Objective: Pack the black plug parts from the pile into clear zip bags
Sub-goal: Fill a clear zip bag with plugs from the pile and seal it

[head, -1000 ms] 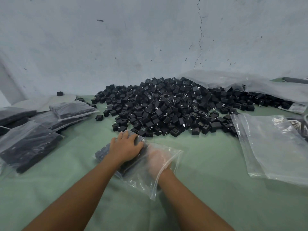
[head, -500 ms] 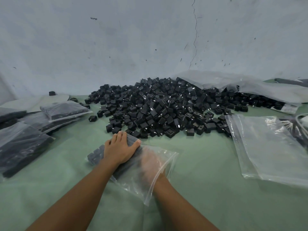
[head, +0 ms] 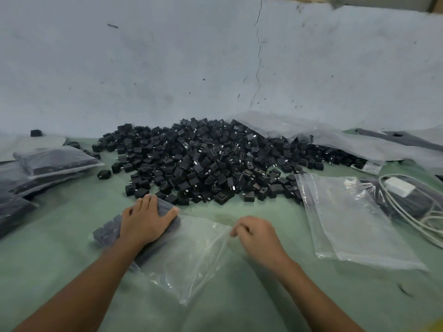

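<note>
A bare strip of green surface [head: 280,209] runs between the pile of black plug parts [head: 211,164] and the half-filled zip bag [head: 191,257] in the near middle. Filled bags [head: 55,161] crowd the left edge. Empty zip bags [head: 347,219] and a white charger with its cable [head: 400,186] block the right, and the wall [head: 167,68] closes the back

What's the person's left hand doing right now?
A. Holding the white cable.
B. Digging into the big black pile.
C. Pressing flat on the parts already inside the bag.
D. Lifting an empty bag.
C: the left hand lies flat on the black plug parts inside the zip bag, whose open edge the right hand pinches.
</note>
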